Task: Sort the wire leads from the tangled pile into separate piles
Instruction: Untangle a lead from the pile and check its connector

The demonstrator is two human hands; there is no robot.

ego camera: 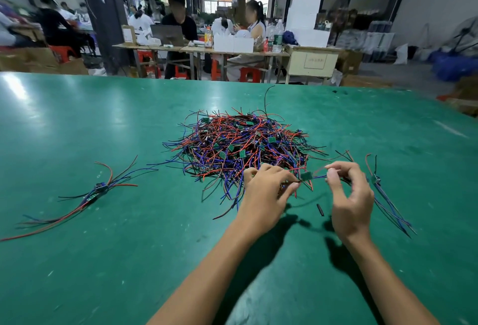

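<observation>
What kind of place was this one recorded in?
Likely a small electronics assembly workshop: a green work table with a tangled wire pile, seated workers at benches behind, and stacked boxes.

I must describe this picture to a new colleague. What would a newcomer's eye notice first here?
First comes the big tangled pile of red, blue and black wires in the middle of the green table. Just in front of it, the left hand and right hand pinch the wires of one small green board between them. Smaller sorted bundles lie far left and right.
</observation>
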